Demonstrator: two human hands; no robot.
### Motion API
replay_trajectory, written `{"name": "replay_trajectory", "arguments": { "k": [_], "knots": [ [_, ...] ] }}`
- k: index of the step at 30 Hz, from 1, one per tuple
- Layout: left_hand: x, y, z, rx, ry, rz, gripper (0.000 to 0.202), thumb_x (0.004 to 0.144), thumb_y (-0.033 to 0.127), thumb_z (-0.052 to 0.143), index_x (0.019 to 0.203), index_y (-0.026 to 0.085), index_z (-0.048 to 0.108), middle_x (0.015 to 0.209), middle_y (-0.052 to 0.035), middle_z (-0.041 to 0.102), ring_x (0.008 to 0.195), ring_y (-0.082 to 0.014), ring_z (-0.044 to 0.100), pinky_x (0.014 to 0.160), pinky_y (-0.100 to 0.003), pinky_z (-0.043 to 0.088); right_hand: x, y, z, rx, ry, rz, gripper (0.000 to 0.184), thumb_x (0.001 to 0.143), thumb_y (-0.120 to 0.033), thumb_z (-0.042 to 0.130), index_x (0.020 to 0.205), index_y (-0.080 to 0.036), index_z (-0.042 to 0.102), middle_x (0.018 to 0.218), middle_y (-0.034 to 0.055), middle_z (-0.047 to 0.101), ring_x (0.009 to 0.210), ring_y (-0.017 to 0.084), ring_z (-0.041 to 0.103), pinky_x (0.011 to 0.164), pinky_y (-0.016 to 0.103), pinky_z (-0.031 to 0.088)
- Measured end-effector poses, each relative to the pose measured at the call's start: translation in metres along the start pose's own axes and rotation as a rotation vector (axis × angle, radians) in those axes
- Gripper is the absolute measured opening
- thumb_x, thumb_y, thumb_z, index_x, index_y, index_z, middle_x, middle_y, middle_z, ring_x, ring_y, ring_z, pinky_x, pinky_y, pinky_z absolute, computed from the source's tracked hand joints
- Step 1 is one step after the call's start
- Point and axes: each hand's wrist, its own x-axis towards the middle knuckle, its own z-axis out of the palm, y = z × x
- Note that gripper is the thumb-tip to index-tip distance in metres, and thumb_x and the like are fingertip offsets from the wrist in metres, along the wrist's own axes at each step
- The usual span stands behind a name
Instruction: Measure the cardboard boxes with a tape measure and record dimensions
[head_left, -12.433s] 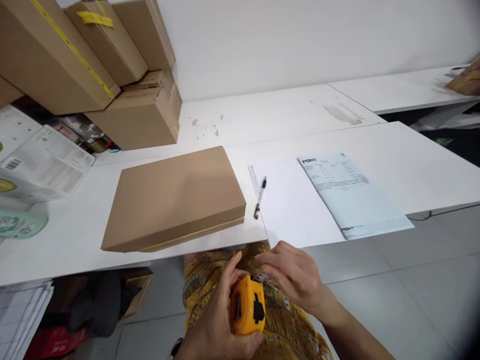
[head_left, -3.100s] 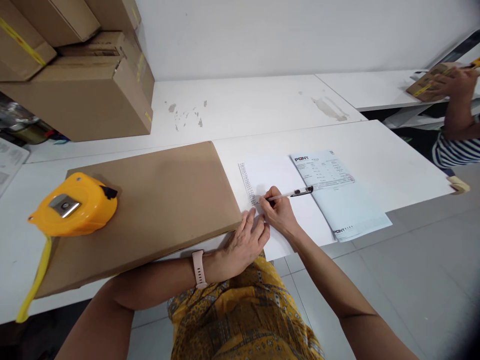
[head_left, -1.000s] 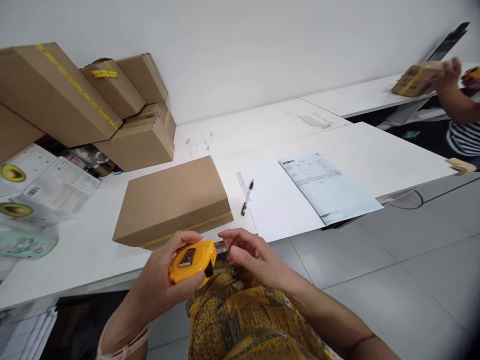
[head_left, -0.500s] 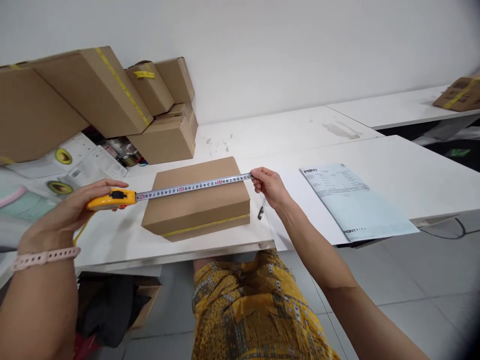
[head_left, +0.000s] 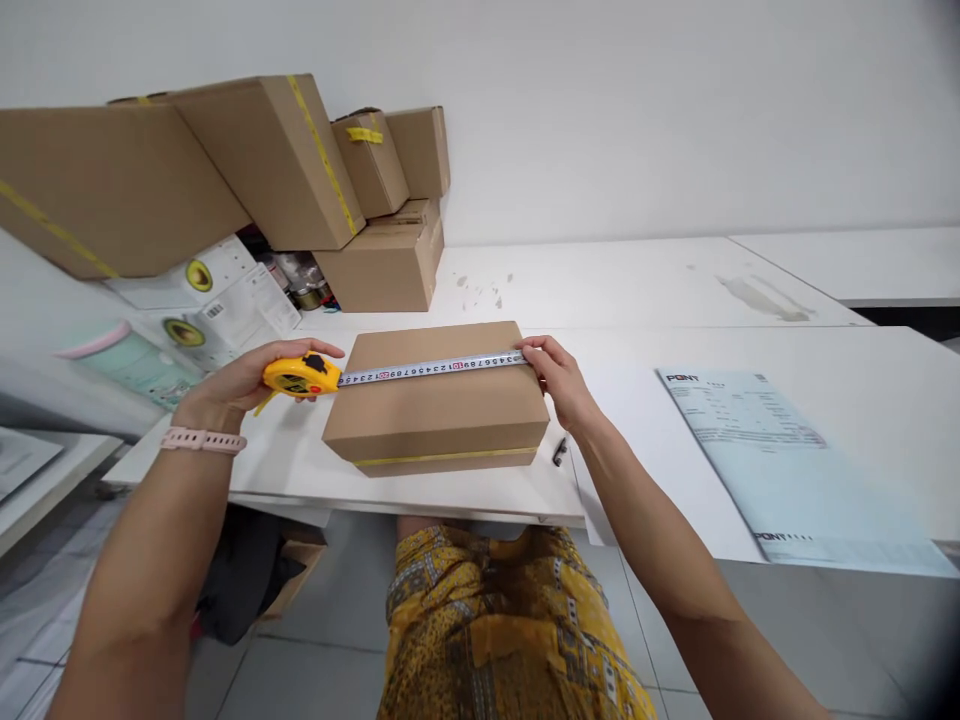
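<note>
A closed cardboard box [head_left: 442,407] with a yellow tape strip along its front side lies on the white table. My left hand [head_left: 238,380], at the box's left end, is closed around the yellow case of a tape measure [head_left: 301,377]. The silver blade [head_left: 420,370] runs lengthwise over the top of the box, numbers upside down to me. At the right end of the box my right hand [head_left: 561,382] pinches the blade's tip near the top edge; the fingers partly hide the tip. A small black pen-like thing [head_left: 559,452] lies beside the box, below my right hand.
Several cardboard boxes [head_left: 379,265] are stacked at the back left against the wall. In front of them are white packages with avocado pictures [head_left: 217,300]. White paper [head_left: 622,440] and a pale blue printed sheet [head_left: 780,450] lie on the right, overhanging the table's front edge.
The blade has become shorter between my hands. The tape case has come closer to the box's left edge, and my right hand sits nearer its right edge. The view has shifted.
</note>
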Motion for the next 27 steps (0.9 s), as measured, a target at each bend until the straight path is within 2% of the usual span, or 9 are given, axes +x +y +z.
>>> {"name": "replay_trajectory", "arguments": {
  "k": [4,8,13,18,22,27],
  "knots": [
    [0.003,0.0,-0.003,-0.014,-0.023,-0.037,0.043,0.079,0.047,0.069,0.113,0.021,0.074,0.089,-0.008,0.078,0.069,-0.022,0.071,0.058,-0.025,0.058,0.012,0.001,0.0,0.068,-0.014,0.035,0.013,0.074,-0.034,0.065,0.08,-0.023,0.069,0.063,-0.0041,0.044,0.059,0.012,0.034,0.051,0.025,0.027],
    [0.002,0.001,-0.002,-0.005,-0.016,-0.041,0.041,0.082,0.046,0.066,0.113,0.021,0.074,0.086,-0.0053,0.078,0.069,-0.0208,0.07,0.059,-0.024,0.058,0.016,0.005,-0.002,0.087,-0.028,-0.005,0.014,0.074,-0.035,0.066,0.079,-0.022,0.071,0.066,-0.0029,0.05,0.06,0.012,0.038,0.054,0.026,0.032],
    [0.001,0.001,-0.002,0.018,-0.026,-0.036,0.041,0.085,0.045,0.063,0.116,0.02,0.072,0.085,-0.0044,0.077,0.068,-0.0203,0.069,0.059,-0.023,0.057,0.016,0.005,-0.003,-0.049,-0.039,-0.112,0.014,0.079,-0.032,0.06,0.078,-0.022,0.072,0.08,0.0,0.063,0.067,0.013,0.046,0.06,0.028,0.039],
    [0.004,-0.001,-0.005,0.021,-0.033,-0.029,0.041,0.084,0.046,0.063,0.115,0.02,0.073,0.085,-0.0074,0.077,0.067,-0.0213,0.07,0.057,-0.025,0.057,0.022,0.005,-0.012,-0.155,-0.099,-0.186,0.016,0.083,-0.028,0.057,0.085,-0.023,0.071,0.077,-0.0001,0.061,0.068,0.014,0.049,0.064,0.03,0.041],
    [0.007,-0.002,-0.007,0.017,-0.029,-0.041,0.04,0.085,0.045,0.062,0.116,0.02,0.073,0.088,-0.0088,0.077,0.067,-0.0215,0.071,0.057,-0.025,0.056,0.024,0.012,-0.017,-0.151,-0.157,-0.21,0.016,0.088,-0.034,0.057,0.091,-0.024,0.07,0.082,0.0002,0.06,0.072,0.015,0.051,0.066,0.03,0.044],
    [0.009,0.0,-0.01,0.049,-0.103,0.015,0.045,0.086,0.045,0.062,0.122,0.017,0.069,0.09,-0.0106,0.076,0.071,-0.0225,0.072,0.059,-0.025,0.055,0.02,0.021,-0.018,-0.159,-0.128,-0.223,0.022,0.091,-0.044,0.059,0.098,-0.026,0.07,0.085,0.0012,0.061,0.076,0.016,0.051,0.062,0.028,0.043]
  ]
}}
